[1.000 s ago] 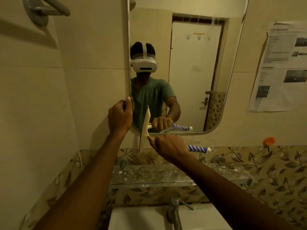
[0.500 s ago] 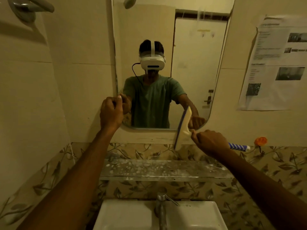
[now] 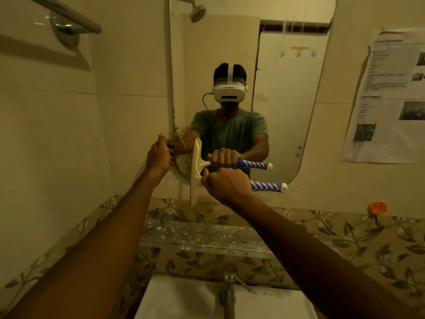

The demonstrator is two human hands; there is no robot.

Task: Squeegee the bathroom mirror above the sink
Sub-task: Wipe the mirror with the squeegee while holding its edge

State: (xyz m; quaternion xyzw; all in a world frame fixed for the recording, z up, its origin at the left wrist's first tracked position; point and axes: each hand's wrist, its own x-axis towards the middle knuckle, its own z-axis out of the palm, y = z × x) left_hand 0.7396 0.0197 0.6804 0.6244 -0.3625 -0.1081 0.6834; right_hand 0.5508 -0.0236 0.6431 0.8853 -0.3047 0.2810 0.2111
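Observation:
The mirror (image 3: 287,111) hangs on the tiled wall above the sink (image 3: 184,300) and reflects a person in a green shirt. My right hand (image 3: 224,184) grips the squeegee (image 3: 196,171) by its handle. The cream blade stands upright against the mirror's lower left part, its lower end reaching below the glass. The blue and white handle end (image 3: 269,187) sticks out to the right of my fist. My left hand (image 3: 158,155) is closed on the mirror's left edge, just left of the blade.
A spotted glass shelf (image 3: 195,236) juts out below the mirror, with a metal tap (image 3: 230,288) under it. Printed sheets (image 3: 391,100) hang on the right wall, an orange hook (image 3: 377,208) below them. A towel rail (image 3: 69,19) is at upper left.
My right hand has carried the squeegee leftward along the mirror's bottom, from the lower right corner to the lower left. My left hand stays at the mirror's left edge.

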